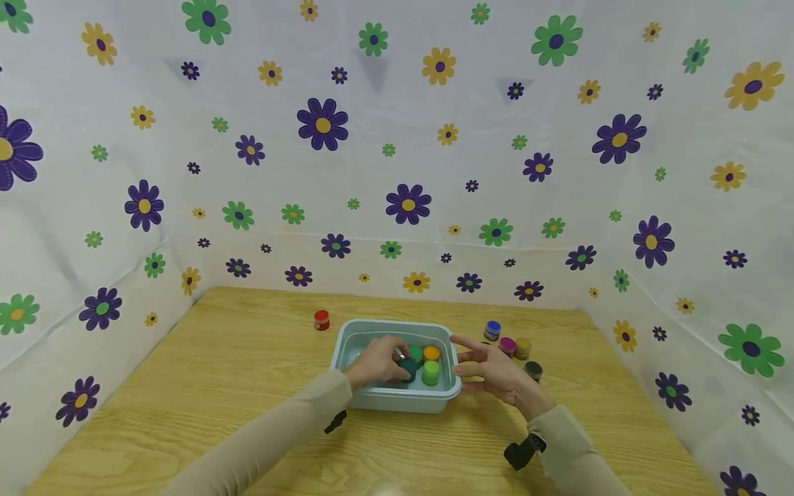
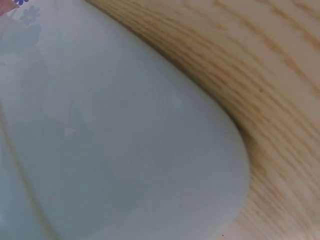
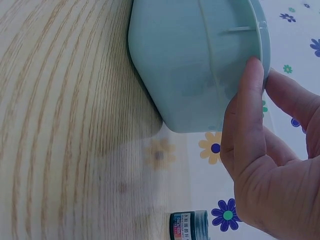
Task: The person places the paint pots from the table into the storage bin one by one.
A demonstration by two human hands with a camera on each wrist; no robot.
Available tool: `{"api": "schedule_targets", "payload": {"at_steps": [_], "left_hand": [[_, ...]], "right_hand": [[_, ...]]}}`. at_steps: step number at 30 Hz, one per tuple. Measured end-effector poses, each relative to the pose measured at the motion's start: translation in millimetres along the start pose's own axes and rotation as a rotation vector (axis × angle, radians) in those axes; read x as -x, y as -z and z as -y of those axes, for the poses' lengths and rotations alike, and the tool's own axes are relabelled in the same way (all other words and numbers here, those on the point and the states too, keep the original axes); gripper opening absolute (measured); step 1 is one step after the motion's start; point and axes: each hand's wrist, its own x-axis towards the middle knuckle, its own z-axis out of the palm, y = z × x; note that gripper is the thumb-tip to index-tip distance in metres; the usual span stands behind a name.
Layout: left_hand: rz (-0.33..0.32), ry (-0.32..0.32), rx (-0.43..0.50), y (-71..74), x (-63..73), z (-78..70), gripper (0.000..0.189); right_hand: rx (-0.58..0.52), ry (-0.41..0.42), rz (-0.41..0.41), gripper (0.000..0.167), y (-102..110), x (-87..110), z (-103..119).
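A pale blue-green plastic basin [image 1: 397, 404] stands on the wooden table. My left hand [image 1: 380, 359] reaches inside it and grips a dark teal-lidded paint jar [image 1: 408, 370] between thumb and fingers. Beside that jar sit small jars with a green lid [image 1: 415, 355], an orange lid [image 1: 431, 353] and a light green lid [image 1: 431, 372]. At the basin's right end, my right hand [image 1: 493, 374] touches the rim and outer wall with extended fingers, also seen close up in the right wrist view. The left wrist view shows mostly the basin's outer wall [image 2: 130, 130], with the held jar hidden there.
A red paint jar [image 1: 321, 320] stands beyond the basin at left. Right of it, near my right hand, are jars with blue [image 1: 493, 331], magenta [image 1: 506, 346], ochre [image 1: 523, 348] and dark [image 1: 533, 371] lids. Flower-printed white sheeting [image 1: 409, 262] encloses the table's back and sides.
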Motion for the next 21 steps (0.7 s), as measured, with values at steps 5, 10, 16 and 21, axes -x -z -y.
{"api": "schedule_targets", "payload": {"at_steps": [5,10,16,21], "left_hand": [[0.020,-0.006,0.073,-1.0,-0.4,-0.9,0.030],[0.033,-0.019,0.093,-1.9,0.3,-3.3,0.028],[0.046,-0.018,0.064,-1.6,-1.5,-2.9,0.029],[0.044,-0.026,-0.035,-0.6,-2.5,-2.3,0.029]], "right_hand": [[0.000,0.001,0.004,0.075,0.0,0.2,0.6],[0.004,0.013,0.010,0.074,0.2,0.5,0.4],[0.004,0.012,0.015,0.074,0.3,0.8,0.7],[0.005,0.005,0.007,0.074,-0.7,0.4,2.1]]}}
